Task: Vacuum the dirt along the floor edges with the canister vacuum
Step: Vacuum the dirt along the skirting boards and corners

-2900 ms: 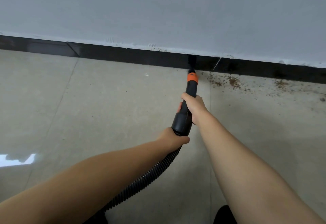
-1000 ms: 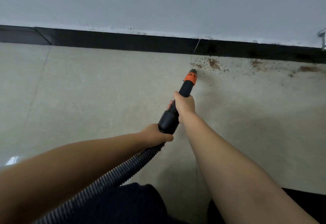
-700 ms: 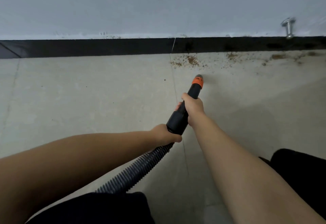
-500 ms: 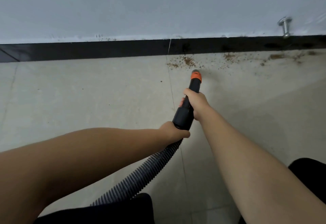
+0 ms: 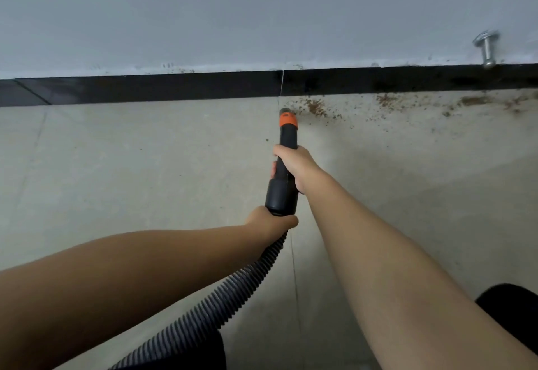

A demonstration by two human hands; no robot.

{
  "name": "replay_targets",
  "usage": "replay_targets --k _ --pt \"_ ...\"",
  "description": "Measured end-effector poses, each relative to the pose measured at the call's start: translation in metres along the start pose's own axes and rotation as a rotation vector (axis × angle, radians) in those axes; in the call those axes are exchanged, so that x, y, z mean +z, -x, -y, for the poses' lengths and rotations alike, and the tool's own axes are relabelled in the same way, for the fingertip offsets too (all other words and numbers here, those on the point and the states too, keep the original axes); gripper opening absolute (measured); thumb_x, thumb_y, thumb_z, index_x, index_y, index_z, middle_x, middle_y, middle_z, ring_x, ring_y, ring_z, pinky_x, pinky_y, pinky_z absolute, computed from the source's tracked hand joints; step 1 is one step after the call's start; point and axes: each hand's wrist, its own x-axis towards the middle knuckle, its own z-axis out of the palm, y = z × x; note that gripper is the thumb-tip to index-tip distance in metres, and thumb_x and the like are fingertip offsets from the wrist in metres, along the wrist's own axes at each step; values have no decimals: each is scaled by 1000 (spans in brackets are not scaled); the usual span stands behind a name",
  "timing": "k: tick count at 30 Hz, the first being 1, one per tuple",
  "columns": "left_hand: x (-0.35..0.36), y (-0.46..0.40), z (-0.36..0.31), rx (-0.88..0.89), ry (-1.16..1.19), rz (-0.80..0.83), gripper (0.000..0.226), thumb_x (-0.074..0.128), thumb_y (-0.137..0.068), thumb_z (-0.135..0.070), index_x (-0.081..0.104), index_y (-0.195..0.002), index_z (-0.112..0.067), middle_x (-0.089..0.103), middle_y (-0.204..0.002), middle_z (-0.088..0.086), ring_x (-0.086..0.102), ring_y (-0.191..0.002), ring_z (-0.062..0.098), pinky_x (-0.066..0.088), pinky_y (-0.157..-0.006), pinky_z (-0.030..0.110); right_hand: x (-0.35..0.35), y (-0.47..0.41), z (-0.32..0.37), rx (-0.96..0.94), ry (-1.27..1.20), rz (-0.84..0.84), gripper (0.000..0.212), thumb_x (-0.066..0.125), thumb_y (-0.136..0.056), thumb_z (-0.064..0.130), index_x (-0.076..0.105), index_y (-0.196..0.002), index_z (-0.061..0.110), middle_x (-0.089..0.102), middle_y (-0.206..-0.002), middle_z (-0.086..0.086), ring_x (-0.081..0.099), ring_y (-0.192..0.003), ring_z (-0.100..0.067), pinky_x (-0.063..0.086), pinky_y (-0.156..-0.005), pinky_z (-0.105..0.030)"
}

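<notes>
Pale floor tiles (image 5: 116, 195) run to a black skirting (image 5: 145, 90). Nearest me, my left hand (image 5: 269, 221) grips the ribbed hose (image 5: 233, 291) at its cuff; further out, my right hand (image 5: 294, 165) wraps the black wand (image 5: 286, 142). Its orange-collared nozzle (image 5: 288, 120) sits at the near end of the brown dirt (image 5: 317, 107) along the floor's far edge. I judge sweeping is underway; next, slide rightward along the skirting.

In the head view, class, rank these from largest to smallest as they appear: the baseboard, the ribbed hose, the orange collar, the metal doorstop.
1. baseboard
2. hose
3. doorstop and collar: look alike, unranked; the doorstop is farther away.
</notes>
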Motion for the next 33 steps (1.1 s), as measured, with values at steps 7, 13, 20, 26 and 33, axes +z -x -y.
replay_targets --k 7,13,20,26,33 --pt "56 -3 -6 17 -128 149 27 68 -74 -21 58 -94 -7 59 -76 10 57 -66 26 54 -70 37 -77 9 -13 38 -137 -171 13 56 -86 5 45 -90 9 50 -57 -7 49 -40 -18 47 -48 -28" --pt "85 -11 -22 63 -67 161 29 68 -73 -23 57 -96 -9 59 -81 10 57 -70 27 54 -72 38 -107 3 3 42 -117 -214 13 56 -87 6 45 -93 9 51 -57 -7 49 -39 -17 48 -48 -28" --pt "67 -15 -11 56 54 79 20 66 -73 -19 54 -87 -12 55 -73 9 54 -65 26 48 -63 34 -67 -3 9 8 61 -77 8 53 -87 5 45 -86 10 51 -55 -7 49 -42 -20 49 -50 -28" --pt "40 -14 1 32 156 -4 18 65 -76 -16 54 -89 -10 54 -73 10 53 -66 25 47 -64 33 -25 -7 11 7 151 51 10 54 -87 6 45 -90 9 52 -58 -9 49 -42 -20 49 -48 -27" --pt "25 -21 -11 55 150 -13 15 65 -79 -14 53 -87 -10 53 -69 8 52 -61 23 47 -62 32 -16 -14 21 6 103 46 11 54 -87 7 45 -93 9 52 -58 -7 49 -43 -20 50 -50 -27"
